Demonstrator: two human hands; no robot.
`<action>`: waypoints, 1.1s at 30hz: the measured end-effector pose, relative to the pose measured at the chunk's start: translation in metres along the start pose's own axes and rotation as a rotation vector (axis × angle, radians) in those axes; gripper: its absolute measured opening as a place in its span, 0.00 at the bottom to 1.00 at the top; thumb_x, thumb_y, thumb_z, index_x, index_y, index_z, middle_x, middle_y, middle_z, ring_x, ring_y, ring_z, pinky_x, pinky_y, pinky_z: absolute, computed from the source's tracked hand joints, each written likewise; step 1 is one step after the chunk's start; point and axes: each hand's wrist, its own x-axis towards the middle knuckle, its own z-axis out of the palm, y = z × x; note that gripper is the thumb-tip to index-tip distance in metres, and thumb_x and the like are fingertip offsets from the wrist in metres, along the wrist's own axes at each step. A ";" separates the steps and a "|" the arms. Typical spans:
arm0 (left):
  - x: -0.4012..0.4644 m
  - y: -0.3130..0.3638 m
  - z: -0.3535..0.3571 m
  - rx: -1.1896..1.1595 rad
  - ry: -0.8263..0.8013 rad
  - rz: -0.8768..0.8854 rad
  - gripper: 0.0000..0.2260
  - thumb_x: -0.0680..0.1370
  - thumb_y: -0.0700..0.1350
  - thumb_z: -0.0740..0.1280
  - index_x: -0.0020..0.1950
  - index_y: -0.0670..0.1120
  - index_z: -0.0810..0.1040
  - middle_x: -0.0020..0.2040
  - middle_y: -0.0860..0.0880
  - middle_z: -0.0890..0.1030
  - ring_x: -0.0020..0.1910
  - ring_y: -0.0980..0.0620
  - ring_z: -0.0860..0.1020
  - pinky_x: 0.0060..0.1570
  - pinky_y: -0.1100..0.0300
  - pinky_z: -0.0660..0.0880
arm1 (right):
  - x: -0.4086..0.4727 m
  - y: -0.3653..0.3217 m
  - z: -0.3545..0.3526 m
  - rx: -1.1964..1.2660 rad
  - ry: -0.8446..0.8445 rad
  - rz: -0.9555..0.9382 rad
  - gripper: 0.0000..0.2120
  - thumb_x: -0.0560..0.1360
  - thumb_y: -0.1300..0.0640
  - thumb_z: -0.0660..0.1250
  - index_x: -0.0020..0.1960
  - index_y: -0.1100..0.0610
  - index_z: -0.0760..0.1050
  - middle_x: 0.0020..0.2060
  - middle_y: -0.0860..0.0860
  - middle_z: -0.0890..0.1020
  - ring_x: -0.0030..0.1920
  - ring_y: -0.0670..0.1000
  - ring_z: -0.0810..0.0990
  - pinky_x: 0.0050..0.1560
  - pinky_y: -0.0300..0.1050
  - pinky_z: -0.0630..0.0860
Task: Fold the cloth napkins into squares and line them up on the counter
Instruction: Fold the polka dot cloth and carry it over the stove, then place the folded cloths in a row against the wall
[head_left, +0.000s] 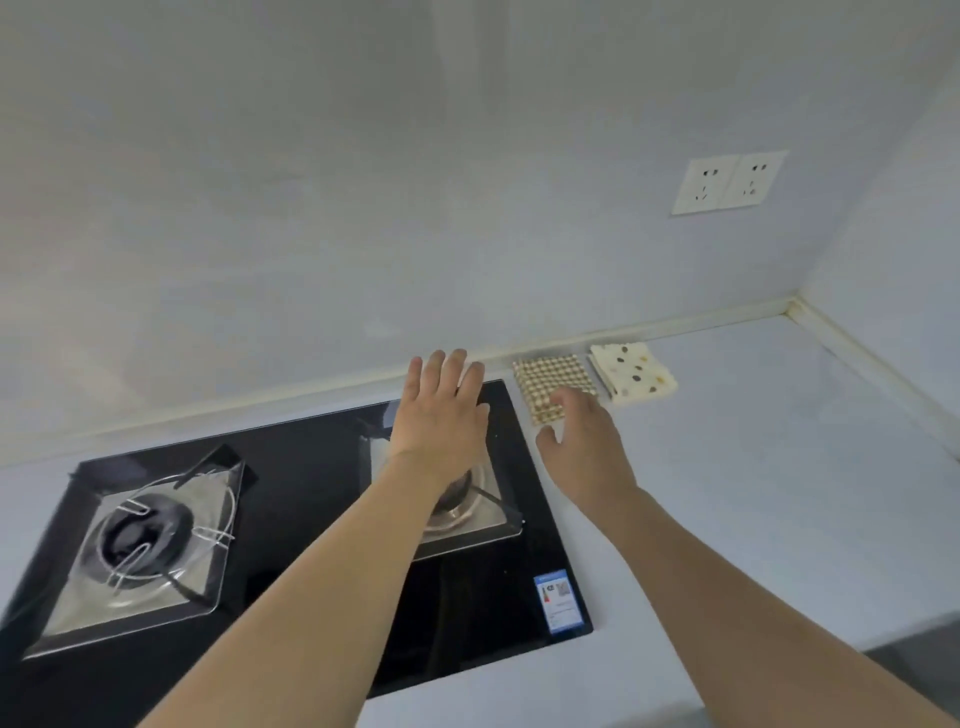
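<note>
Two folded square napkins lie side by side at the back of the pale counter (753, 467), close to the wall. The left one is a brown-and-cream checked napkin (550, 376); the right one is a cream napkin with coloured dots (636, 376). My right hand (584, 447) reaches over the near edge of the checked napkin with relaxed fingers; its fingertips lie on or just above the cloth. My left hand (441, 415) hovers flat above the hob's back right corner, fingers straight, holding nothing.
A black glass two-burner gas hob (291, 467) fills the counter's left half, with a blue label at its front right corner. A double wall socket (727, 182) sits above the napkins. The walls meet in a corner at the back right.
</note>
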 end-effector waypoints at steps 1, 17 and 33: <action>-0.013 -0.009 -0.005 0.002 0.008 -0.010 0.21 0.82 0.52 0.48 0.74 0.46 0.54 0.77 0.44 0.55 0.76 0.41 0.52 0.75 0.42 0.48 | -0.009 -0.010 0.001 0.013 -0.003 -0.005 0.20 0.77 0.57 0.63 0.68 0.57 0.67 0.64 0.52 0.74 0.63 0.52 0.72 0.62 0.44 0.69; -0.215 -0.181 -0.033 -0.090 0.076 -0.296 0.21 0.81 0.52 0.54 0.73 0.49 0.62 0.74 0.46 0.64 0.73 0.43 0.60 0.74 0.43 0.50 | -0.123 -0.192 0.076 -0.024 -0.196 -0.132 0.20 0.77 0.56 0.64 0.68 0.52 0.68 0.62 0.49 0.75 0.58 0.51 0.77 0.58 0.47 0.76; -0.437 -0.469 -0.011 -0.196 -0.021 -0.681 0.23 0.80 0.45 0.56 0.75 0.49 0.59 0.75 0.49 0.60 0.75 0.47 0.54 0.76 0.48 0.43 | -0.191 -0.454 0.287 0.000 -0.483 -0.398 0.18 0.76 0.56 0.62 0.66 0.53 0.71 0.58 0.49 0.77 0.58 0.51 0.76 0.59 0.48 0.74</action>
